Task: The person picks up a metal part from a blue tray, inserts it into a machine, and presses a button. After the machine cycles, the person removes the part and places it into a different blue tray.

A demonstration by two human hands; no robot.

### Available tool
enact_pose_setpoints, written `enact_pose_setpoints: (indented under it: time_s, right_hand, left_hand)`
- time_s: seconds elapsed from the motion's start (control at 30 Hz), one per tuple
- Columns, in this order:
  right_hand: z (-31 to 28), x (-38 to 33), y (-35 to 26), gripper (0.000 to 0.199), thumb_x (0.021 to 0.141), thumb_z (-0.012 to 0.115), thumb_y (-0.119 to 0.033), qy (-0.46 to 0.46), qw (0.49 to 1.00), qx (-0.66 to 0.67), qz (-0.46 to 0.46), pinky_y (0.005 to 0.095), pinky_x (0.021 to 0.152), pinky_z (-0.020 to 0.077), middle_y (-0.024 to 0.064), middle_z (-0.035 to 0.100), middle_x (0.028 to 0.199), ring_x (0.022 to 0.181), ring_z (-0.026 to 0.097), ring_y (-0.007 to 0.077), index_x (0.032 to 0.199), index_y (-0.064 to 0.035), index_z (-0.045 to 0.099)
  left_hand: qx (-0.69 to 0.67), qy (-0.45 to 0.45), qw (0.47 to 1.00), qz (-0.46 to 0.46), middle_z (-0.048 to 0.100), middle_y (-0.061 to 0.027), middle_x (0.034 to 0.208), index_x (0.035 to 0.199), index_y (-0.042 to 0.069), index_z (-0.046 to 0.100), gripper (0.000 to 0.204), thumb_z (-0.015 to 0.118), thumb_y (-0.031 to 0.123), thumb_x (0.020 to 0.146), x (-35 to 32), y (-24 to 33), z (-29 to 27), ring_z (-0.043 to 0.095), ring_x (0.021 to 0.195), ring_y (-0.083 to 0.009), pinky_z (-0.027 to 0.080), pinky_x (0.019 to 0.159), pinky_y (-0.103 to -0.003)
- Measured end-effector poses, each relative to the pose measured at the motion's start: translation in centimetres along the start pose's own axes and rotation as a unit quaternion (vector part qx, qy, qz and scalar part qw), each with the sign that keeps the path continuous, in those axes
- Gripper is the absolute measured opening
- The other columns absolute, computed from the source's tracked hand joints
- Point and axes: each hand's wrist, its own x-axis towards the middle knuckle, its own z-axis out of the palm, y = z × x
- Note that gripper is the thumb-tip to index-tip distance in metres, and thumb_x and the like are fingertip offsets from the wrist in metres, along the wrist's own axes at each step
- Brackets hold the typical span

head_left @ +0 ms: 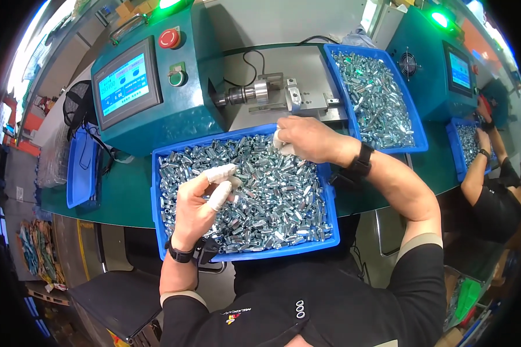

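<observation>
A blue bin (272, 253) in front of me is heaped with small shiny metal fittings (272, 199). Over its left half hovers my left hand (194, 211), with white coverings on the fingertips. Its thumb and forefinger are spread apart, and I see nothing held between them. My right hand (309, 139) is at the bin's far right edge, close to the machine's spindle and fixture. Its fingers are curled together, also with white covers on the tips; whatever they pinch is hidden. Beyond it, a metal spindle (252, 92) points at a small clamp block (293, 95) on a plate.
A green machine (200, 115) with a touchscreen (127, 84), red stop button (169, 39) and green-ringed switch (177, 76) stands far left. Another blue bin of fittings (376, 98) sits far right, beside a second green machine (425, 69). A co-worker's arms (477, 168) are at the right.
</observation>
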Motion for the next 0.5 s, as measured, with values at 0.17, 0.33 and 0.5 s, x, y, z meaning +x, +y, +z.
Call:
enact_pose_setpoints:
  time_s: [0.17,0.33,0.5]
  right_hand:
    - [0.2,-1.1,0.5,0.013,0.086,0.074,-0.011,0.017,0.999,0.043,0.002,0.0438,0.084,0.0511,0.0097,0.06,0.097,0.099,0.062,0.0338,0.098,-0.009,0.07]
    - [-0.9,-1.9,0.3,0.01,0.09,0.074,-0.011,0.088,0.991,0.097,0.033,0.0383,0.081,0.0531,0.0091,0.067,0.097,0.094,0.068,0.0276,0.1,-0.0077,0.072]
    - [-4.1,-0.7,0.9,0.013,0.092,0.075,-0.01,0.22,0.943,0.209,0.134,0.0327,0.077,0.0534,0.0086,0.072,0.095,0.087,0.07,0.0194,0.105,-0.0051,0.074]
  left_hand:
    - [0.009,-0.019,1.0,0.023,0.077,-0.0118,0.104,0.13,0.001,0.068,0.03,0.063,0.006,0.101,-0.1,0.0,-0.2,0.07,0.079,-0.0132,0.056,0.073,-0.026]
    - [0.002,-0.015,1.0,0.021,0.076,-0.0122,0.103,0.129,0.0,0.068,0.03,0.063,0.006,0.101,-0.3,0.2,-0.3,0.07,0.079,-0.0137,0.057,0.071,-0.026]
    - [0.015,-0.017,0.999,0.023,0.076,-0.0123,0.102,0.129,0.001,0.069,0.03,0.063,0.005,0.1,-0.2,0.0,-0.3,0.07,0.078,-0.014,0.057,0.07,-0.027]
